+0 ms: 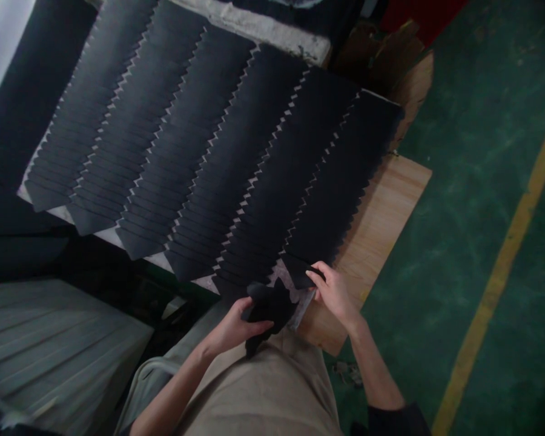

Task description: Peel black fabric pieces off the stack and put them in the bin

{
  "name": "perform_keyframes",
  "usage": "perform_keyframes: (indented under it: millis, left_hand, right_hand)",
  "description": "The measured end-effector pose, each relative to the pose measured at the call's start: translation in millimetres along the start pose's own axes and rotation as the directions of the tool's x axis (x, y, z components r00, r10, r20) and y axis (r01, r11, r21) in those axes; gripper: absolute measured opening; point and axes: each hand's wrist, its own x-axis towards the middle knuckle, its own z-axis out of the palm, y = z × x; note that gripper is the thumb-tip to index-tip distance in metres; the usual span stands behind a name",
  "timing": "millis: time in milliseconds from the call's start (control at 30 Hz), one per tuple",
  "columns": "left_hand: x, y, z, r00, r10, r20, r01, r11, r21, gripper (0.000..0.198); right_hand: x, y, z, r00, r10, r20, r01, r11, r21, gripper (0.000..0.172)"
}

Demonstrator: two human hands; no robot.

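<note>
Rows of dark, pointed fabric-like pieces (236, 157) overlap one another across a slanted work surface, with zigzag gaps between the rows. Close to my lap, my left hand (238, 327) grips a loose bunch of the dark pieces (277, 306), thumb on top. My right hand (333, 293) pinches the edge of a single dark piece (297, 272) at the near end of the rightmost row. The fingers under both pieces are partly hidden. Between the hands a pale, speckled bit of the surface shows.
A wooden board (367, 230) sticks out on the right, with torn cardboard (413, 91) behind it. Green floor with a yellow line (499, 278) lies beyond. A grey ribbed panel (54, 345) stands at the lower left. A pale ledge (263, 30) borders the far side.
</note>
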Motion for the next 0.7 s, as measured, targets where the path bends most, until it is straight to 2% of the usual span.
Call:
perform_keyframes:
  millis: [100, 200, 267, 433, 533, 633, 700]
  left_hand:
    - [-3.0, 7.3, 0.3, 0.998, 0.064, -0.006, -0.063, 0.992, 0.108, 0.046]
    - [-2.5, 22.3, 1.7, 0.985, 0.146, 0.096, -0.161, 0.974, 0.161, 0.037]
    - [1.1, 32.7, 3.8, 0.958, 0.226, 0.175, -0.256, 0.950, 0.178, 0.035]
    - [16.3, 51.2, 10.4, 0.878, 0.365, 0.311, -0.425, 0.892, 0.153, 0.061]
    - [24.1, 56.1, 12.3, 0.851, 0.414, 0.322, -0.480, 0.862, 0.162, 0.055]
    - [29.4, 56.5, 13.2, 0.848, 0.432, 0.306, -0.499, 0.845, 0.191, 0.048]
    - [31.5, 54.6, 14.2, 0.849, 0.436, 0.299, -0.504, 0.839, 0.207, 0.050]
  right_hand:
    - [1.5, -0.9, -0.7, 1.000, -0.010, 0.007, 0.010, 0.999, -0.041, 0.021]
    - [2.4, -4.6, -2.4, 1.000, -0.010, 0.008, 0.011, 0.997, -0.081, 0.020]
    - [2.6, -8.1, -4.2, 1.000, -0.009, 0.008, 0.010, 0.993, -0.114, 0.019]
    - [2.9, -13.6, -7.7, 1.000, -0.022, 0.011, 0.024, 0.983, -0.183, 0.018]
    - [3.6, -13.2, -7.4, 1.000, -0.028, 0.012, 0.030, 0.978, -0.205, 0.017]
    - [4.0, -13.3, -6.0, 1.000, -0.024, -0.002, 0.023, 0.977, -0.211, 0.016]
    - [3.3, -13.0, -5.3, 1.000, -0.013, -0.013, 0.010, 0.980, -0.201, 0.015]
